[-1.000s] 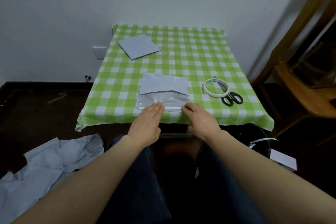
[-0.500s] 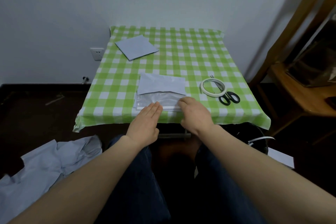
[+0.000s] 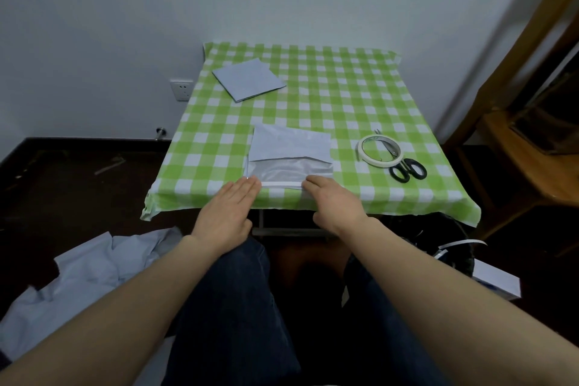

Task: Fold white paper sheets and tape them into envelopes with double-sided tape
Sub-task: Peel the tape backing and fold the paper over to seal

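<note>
Left hand (image 3: 225, 213) lies flat, fingers straight, on the sheet's (image 3: 288, 171) 7 o'clock corner. Right hand (image 3: 336, 202) curls at 5 o'clock, grip unclear. Square the edges before creasing toward 12 o'clock.

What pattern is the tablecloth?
Green-and-white checks; tablecloth, head view.
</note>
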Action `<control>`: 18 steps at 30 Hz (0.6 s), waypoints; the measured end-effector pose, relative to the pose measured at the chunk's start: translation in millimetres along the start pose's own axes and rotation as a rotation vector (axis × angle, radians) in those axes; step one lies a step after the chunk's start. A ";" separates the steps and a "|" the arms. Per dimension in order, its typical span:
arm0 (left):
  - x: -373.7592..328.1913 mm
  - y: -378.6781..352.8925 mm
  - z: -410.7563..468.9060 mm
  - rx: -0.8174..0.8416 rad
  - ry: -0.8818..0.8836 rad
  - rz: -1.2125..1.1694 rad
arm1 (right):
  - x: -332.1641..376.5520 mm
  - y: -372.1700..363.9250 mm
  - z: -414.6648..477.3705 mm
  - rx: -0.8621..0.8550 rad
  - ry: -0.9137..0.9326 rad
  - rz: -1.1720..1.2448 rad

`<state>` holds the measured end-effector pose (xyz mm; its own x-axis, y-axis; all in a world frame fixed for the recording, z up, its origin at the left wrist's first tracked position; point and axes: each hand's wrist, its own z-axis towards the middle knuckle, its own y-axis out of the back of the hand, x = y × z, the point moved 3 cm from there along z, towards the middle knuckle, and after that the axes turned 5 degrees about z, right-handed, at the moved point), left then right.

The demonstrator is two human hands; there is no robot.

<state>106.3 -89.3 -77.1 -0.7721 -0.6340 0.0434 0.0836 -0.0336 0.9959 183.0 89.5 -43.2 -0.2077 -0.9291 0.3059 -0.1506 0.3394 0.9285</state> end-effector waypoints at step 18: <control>-22.6 -4.5 -4.8 -0.060 0.117 -0.015 | -4.3 -3.0 -2.0 -0.003 -0.001 -0.021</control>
<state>126.4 -78.6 -83.0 -0.6951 -0.7188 0.0155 0.1126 -0.0876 0.9898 186.3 92.1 -46.8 -0.2051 -0.9358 0.2867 -0.1519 0.3198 0.9352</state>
